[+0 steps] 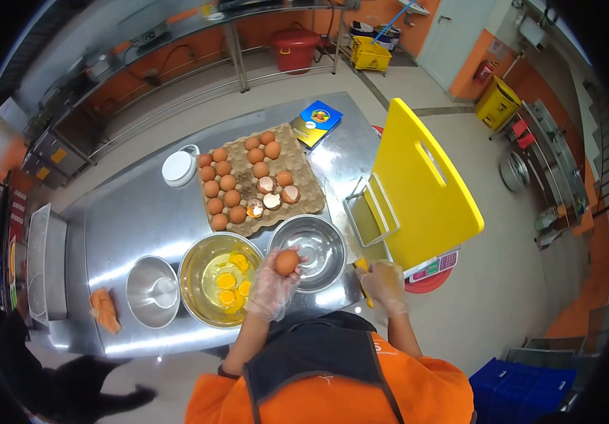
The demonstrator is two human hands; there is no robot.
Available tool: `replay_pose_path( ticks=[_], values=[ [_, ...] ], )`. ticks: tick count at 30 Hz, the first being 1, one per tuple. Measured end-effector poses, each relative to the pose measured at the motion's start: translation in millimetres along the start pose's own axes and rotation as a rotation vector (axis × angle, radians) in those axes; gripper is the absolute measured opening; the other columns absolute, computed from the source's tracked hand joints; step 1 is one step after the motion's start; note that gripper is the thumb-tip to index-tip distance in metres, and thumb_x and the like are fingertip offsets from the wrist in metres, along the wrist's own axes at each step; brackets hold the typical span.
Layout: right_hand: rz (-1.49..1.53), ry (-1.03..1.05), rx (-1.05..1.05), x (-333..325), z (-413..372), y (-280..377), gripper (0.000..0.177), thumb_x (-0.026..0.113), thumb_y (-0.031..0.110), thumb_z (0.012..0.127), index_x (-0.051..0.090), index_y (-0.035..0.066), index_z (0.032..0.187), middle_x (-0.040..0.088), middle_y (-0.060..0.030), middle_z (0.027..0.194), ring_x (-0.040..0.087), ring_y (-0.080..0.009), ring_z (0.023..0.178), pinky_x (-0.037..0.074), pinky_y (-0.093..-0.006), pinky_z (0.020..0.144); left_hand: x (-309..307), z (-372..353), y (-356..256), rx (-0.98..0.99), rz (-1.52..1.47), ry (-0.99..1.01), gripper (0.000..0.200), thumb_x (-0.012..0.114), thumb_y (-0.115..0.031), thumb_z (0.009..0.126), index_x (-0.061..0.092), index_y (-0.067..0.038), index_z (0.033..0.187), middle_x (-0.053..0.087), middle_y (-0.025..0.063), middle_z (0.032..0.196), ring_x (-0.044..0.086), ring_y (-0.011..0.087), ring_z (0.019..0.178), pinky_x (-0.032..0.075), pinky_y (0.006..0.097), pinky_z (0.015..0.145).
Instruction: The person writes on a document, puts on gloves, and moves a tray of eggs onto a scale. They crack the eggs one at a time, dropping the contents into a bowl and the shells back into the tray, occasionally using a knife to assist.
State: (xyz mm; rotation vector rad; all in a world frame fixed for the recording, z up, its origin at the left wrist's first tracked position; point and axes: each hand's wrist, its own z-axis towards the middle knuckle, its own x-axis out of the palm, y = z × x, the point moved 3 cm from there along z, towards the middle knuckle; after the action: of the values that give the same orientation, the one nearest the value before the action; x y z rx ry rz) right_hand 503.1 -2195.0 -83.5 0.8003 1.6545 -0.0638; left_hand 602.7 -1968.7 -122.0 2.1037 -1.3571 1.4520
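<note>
A brown egg (287,262) is held in my left hand (273,288), which wears a clear glove, over the near left rim of an empty steel bowl (324,247). My right hand (385,286), also gloved, is closed around the yellow handle of a tool (364,279) at the table's near edge. Left of my left hand, a larger steel bowl (198,272) contains several yolks (227,281) in clear egg white. Beyond the bowls lies a cardboard egg tray (304,169) with several whole brown eggs (229,182) and several broken shells (271,201).
Another steel bowl (152,291) and an orange cloth (105,309) are on the left. A white round lid (179,167) and a blue-yellow box (317,121) lie farther back. A yellow cutting board (417,205) stands in a rack on the right. At the lower left, a person's dark clothing (57,374) shows.
</note>
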Motion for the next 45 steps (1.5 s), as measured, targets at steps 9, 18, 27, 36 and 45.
replay_pose_path(
  ticks=[9, 18, 27, 36, 45],
  values=[
    [-0.080, 0.067, 0.061, 44.9, 14.3, -38.6, 0.042, 0.073, 0.038, 0.077, 0.070, -0.003, 0.080, 0.069, -0.0204, 0.081, 0.067, -0.0357, 0.082, 0.051, -0.0422, 0.076, 6.5, -8.0, -1.5, 0.055, -0.022, -0.049, 0.043, 0.037, -0.034, 0.104, 0.051, 0.003, 0.121, 0.060, 0.0237, 0.105, 0.057, 0.0177, 0.071, 0.052, 0.0217, 0.061],
    [0.900, 0.255, 0.175, 57.3, -25.3, -66.9, 0.019, 0.062, 0.017, 0.085, 0.061, -0.001, 0.091, 0.061, -0.0056, 0.066, 0.062, -0.0122, 0.054, 0.050, -0.0284, 0.048, -1.9, -0.7, 2.6, 0.101, 0.170, 0.032, 0.047, 0.030, -0.036, 0.106, 0.052, 0.001, 0.125, 0.063, 0.0240, 0.108, 0.050, 0.0103, 0.062, 0.045, 0.0173, 0.055],
    [0.374, -0.060, -0.198, -3.1, -83.9, 26.6, 0.022, 0.055, 0.018, 0.092, 0.058, -0.002, 0.100, 0.061, -0.0271, 0.089, 0.062, -0.0440, 0.084, 0.050, -0.0461, 0.072, 25.2, 42.3, 20.9, 0.106, 0.364, 0.026, 0.052, 0.028, -0.046, 0.105, 0.058, -0.006, 0.121, 0.065, 0.0090, 0.097, 0.048, 0.0091, 0.060, 0.040, 0.0181, 0.051],
    [0.424, -0.088, -0.137, -8.7, -84.8, 31.4, 0.019, 0.056, 0.016, 0.090, 0.057, -0.002, 0.096, 0.061, -0.0260, 0.087, 0.061, -0.0442, 0.081, 0.048, -0.0473, 0.072, 36.8, 51.0, 17.4, 0.161, 0.473, -0.002, 0.060, 0.025, -0.052, 0.104, 0.058, -0.004, 0.119, 0.066, 0.0070, 0.095, 0.044, 0.0084, 0.055, 0.034, 0.0194, 0.047],
    [0.436, -0.059, -0.150, -3.7, -81.2, 32.1, 0.018, 0.056, 0.017, 0.090, 0.058, -0.001, 0.096, 0.062, -0.0264, 0.088, 0.061, -0.0442, 0.083, 0.048, -0.0486, 0.071, 30.8, 52.1, 20.5, 0.167, 0.531, 0.072, 0.061, 0.024, -0.054, 0.103, 0.059, -0.005, 0.119, 0.067, 0.0074, 0.096, 0.045, 0.0073, 0.054, 0.033, 0.0175, 0.045]
  ],
)
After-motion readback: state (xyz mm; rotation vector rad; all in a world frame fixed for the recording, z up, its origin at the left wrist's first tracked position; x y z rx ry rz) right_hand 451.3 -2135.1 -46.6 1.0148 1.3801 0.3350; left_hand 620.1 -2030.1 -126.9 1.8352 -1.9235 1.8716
